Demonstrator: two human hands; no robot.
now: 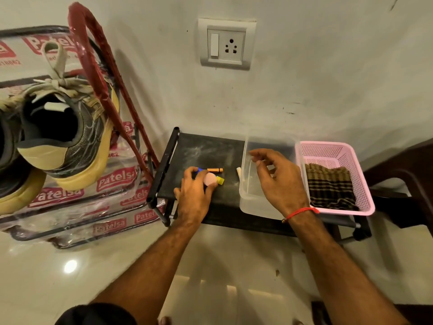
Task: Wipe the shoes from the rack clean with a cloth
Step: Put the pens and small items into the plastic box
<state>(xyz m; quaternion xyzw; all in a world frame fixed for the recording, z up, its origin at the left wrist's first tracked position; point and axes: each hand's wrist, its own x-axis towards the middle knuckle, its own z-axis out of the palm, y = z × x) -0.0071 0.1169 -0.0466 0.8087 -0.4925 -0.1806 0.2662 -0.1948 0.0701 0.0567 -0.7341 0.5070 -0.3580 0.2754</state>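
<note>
A grey and tan sneaker (70, 134) stands on the red-framed rack (110, 87) at the left, beside part of a second shoe (14, 174). A folded brown checked cloth (330, 186) lies in a pink basket (365, 195) on the low black shelf (199, 151). My left hand (194, 193) rests on the shelf with fingers curled round a small pink object (210, 178). My right hand (278, 174) hovers over a clear plastic tub (248, 200), fingers loosely bent and holding nothing.
An orange battery (215, 170) and a blue and yellow item (220, 180) lie by my left hand. A white stick (238, 172) lies against the tub. A wall socket (226, 44) sits above. Dark wooden furniture (403, 174) stands at the right. Glossy floor tiles (70, 266) lie below.
</note>
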